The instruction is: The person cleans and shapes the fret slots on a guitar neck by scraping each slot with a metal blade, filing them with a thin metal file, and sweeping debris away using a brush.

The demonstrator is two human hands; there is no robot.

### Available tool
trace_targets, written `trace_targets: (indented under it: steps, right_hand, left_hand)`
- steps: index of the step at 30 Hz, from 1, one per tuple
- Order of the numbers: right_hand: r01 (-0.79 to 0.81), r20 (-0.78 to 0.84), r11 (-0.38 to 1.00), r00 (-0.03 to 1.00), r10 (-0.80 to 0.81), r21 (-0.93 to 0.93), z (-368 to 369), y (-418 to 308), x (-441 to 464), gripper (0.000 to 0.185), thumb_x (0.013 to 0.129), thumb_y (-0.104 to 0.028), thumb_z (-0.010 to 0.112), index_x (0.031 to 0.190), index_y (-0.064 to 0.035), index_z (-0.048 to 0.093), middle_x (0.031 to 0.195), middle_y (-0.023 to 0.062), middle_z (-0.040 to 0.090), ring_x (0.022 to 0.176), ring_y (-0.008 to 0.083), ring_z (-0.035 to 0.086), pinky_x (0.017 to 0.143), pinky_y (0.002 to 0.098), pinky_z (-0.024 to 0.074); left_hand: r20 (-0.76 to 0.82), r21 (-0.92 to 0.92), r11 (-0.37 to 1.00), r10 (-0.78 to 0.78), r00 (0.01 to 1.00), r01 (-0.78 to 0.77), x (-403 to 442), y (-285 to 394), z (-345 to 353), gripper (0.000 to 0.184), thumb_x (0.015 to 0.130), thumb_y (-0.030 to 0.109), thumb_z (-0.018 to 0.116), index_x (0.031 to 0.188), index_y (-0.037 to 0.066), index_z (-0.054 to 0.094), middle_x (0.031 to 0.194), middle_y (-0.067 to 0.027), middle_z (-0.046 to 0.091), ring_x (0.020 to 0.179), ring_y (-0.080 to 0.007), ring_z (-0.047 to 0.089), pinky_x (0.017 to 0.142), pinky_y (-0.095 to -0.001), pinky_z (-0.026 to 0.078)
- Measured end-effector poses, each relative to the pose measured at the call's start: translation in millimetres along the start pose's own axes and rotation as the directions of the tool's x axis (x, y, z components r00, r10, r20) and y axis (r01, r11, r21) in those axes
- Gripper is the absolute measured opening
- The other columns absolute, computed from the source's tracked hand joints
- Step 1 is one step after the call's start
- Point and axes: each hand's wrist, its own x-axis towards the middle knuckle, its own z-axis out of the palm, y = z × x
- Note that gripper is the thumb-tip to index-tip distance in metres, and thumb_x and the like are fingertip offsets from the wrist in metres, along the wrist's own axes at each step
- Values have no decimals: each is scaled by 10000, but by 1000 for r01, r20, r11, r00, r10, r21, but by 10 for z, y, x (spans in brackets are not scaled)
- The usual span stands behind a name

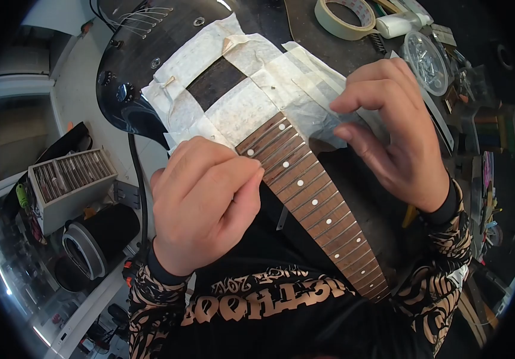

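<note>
An electric guitar (pixel 141 116) lies with its neck pointing toward me. Its fretboard (pixel 323 209) is dark brown wood with metal frets and white dot inlays. Pale masking tape (pixel 239 113) covers the body around the upper end of the fretboard, leaving a dark rectangular opening (pixel 215 84). My left hand (pixel 206 200) is closed in a pinch at the fretboard's left edge, by the upper frets; whatever it may hold is hidden. Over the tape's right side hovers my right hand (pixel 392 131), thumb and forefinger apart, with nothing visible between them.
A tape roll (pixel 345 18), a white bottle (pixel 398 25) and a clear round container (pixel 426 63) of small parts lie at upper right. Loose strings (pixel 144 24) stick up from the guitar's far end. A box of slotted items (pixel 72 179) and a black cylinder (pixel 102 239) stand at left.
</note>
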Motion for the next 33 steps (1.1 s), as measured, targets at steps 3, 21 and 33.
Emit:
trace_targets:
  steps: [3,21,33]
  right_hand:
    - [17,17,999,1000,-18,37,58,-5,10,363,907,-32,930,1219,-72,749,1159,104,714,1096,333,654,978,448,519]
    - [47,-36,993,998,-44,104,310,38,-30,351,829,14,925,1078,-99,704,1096,56,719,1012,323,661,894,429,552]
    - [104,-119,988,989,-91,110,412,78,-64,343,800,24,891,1060,-72,688,1045,75,708,949,324,646,841,406,555]
  left_hand:
    - [57,9,1000,13,998,-13,19,19,-6,240,853,-127,869,1047,-12,787,916,-121,733,761,-250,688,660,-354,519]
    - [63,105,991,72,995,-79,101,86,201,374,776,-76,911,1131,3,820,967,-83,686,793,-282,680,699,-398,524]
    - [49,107,990,86,995,-90,111,117,239,403,768,-130,896,1154,-44,818,969,-119,705,807,-301,685,686,-399,553]
